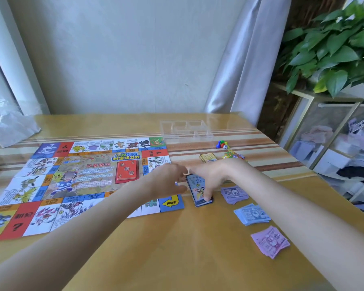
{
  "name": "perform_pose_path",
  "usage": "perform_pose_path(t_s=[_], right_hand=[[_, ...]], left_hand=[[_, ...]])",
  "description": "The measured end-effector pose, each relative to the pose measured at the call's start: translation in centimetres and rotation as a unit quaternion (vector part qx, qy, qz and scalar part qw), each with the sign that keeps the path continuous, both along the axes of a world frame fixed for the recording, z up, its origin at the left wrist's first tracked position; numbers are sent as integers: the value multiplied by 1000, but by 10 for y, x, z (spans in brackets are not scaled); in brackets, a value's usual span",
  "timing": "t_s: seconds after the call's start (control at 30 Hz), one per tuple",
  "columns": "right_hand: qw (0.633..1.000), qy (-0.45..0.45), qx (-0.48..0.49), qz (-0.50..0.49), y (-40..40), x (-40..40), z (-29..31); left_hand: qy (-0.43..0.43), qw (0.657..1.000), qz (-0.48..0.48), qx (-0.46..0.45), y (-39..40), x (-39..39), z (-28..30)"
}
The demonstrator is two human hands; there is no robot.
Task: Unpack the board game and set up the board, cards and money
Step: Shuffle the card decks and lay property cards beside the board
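the blue card deck sits just off the board's right edge, long axis running away from me. right hand pinches it from above; left hand, fingers relaxed, is right beside it.

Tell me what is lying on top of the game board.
A red card stack lies on the game board near its centre. The left hand and forearm cover the near right part, hiding anything there.

Glossy wooden table, clear plastic tray, paper banknotes, printed paper board.
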State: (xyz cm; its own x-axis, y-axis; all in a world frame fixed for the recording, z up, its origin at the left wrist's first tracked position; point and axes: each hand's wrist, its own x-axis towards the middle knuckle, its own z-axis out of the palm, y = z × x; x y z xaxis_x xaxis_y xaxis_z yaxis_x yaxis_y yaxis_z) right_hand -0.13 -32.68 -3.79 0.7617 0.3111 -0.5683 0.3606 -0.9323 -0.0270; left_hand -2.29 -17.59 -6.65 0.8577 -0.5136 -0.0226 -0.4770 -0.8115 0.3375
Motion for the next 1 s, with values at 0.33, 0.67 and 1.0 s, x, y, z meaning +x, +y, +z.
perform_pose_path(t_s=[0.33, 0.67, 1.0], right_hand=[[858, 146, 484, -88, 2, 22, 47], [948, -252, 194, -29, 32, 102, 3], [927, -375, -12, 9, 43, 155, -25]], left_hand=[[471, 591, 83, -650, -8, 15, 35], [328, 560, 297, -701, 36, 72, 27], [372, 458, 235, -772, 75, 106, 23]])
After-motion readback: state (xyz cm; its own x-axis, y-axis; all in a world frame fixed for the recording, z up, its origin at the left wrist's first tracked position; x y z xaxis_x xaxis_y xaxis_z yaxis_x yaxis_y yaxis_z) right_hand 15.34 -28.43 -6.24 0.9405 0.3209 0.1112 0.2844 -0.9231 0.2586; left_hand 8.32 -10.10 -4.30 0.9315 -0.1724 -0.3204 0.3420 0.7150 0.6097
